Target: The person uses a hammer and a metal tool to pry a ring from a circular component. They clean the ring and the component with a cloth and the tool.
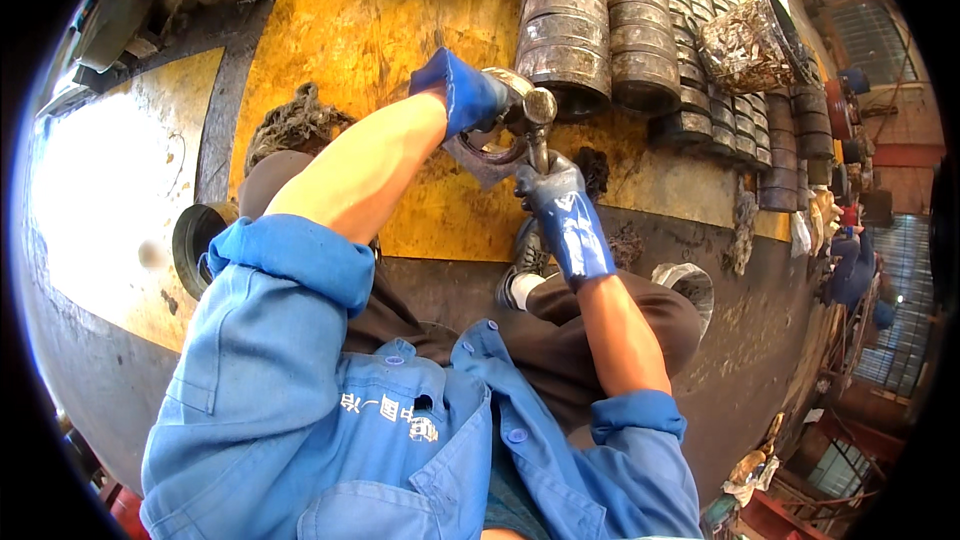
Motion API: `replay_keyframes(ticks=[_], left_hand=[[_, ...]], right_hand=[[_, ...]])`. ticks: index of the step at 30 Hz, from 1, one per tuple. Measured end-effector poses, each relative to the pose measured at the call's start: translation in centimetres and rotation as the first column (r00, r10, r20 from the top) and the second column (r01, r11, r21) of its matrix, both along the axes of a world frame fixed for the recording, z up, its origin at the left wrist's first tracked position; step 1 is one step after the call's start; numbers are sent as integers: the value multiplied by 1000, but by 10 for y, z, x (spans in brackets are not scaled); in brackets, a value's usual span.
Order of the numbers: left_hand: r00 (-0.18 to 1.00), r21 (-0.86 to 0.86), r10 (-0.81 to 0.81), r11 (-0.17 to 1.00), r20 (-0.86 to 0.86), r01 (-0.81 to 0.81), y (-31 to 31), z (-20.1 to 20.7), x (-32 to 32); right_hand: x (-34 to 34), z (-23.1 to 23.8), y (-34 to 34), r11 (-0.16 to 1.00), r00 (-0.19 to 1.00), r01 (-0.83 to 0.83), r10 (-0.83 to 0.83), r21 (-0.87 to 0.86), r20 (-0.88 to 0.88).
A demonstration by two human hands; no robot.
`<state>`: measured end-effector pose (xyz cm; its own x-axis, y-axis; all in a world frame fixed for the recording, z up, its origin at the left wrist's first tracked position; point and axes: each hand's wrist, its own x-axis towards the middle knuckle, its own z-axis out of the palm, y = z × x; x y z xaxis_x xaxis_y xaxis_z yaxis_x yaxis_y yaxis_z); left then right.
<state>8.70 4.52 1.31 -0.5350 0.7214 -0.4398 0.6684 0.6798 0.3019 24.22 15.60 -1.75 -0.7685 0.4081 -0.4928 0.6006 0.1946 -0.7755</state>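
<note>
My right hand [555, 185], in a blue glove with a dark, worn palm, is closed round the short handle of a hammer [539, 108]. The hammer's round metal head points up, just right of my left hand. My left hand [472, 98], also in a blue glove, reaches forward and is closed at a shiny, rounded metal part [508, 83]; its fingers are partly hidden. Below it, a dark metal ring [492, 158] lies on the yellow, stained plate [420, 215].
Rows of dark metal rings [562, 25] lie stacked on their sides ahead and right. A tin of metal scraps [745, 45] rests on them. A dirty rag heap [297, 125] is left of my arm, an open can [203, 245] nearer. Another person [852, 265] is far right.
</note>
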Motion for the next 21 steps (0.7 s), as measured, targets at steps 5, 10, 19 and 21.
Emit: replay_keyframes(ticks=[5,10,19,21], left_hand=[[998,-20,-66,998,15,66,7,-5,-1],[996,52,-86,995,23,85,7,0,3],[999,-61,7,998,-42,-9,6,-22,-5],[999,-85,22,996,-47,-26,3,-21,-6]], right_hand=[[6,7,14,995,918,59,-85,-77,-387],[13,-47,36,899,807,-26,-238,-436,-540],[2,33,4,997,923,41,-11,70,-384],[-1,36,-2,992,911,103,-64,75,-408]])
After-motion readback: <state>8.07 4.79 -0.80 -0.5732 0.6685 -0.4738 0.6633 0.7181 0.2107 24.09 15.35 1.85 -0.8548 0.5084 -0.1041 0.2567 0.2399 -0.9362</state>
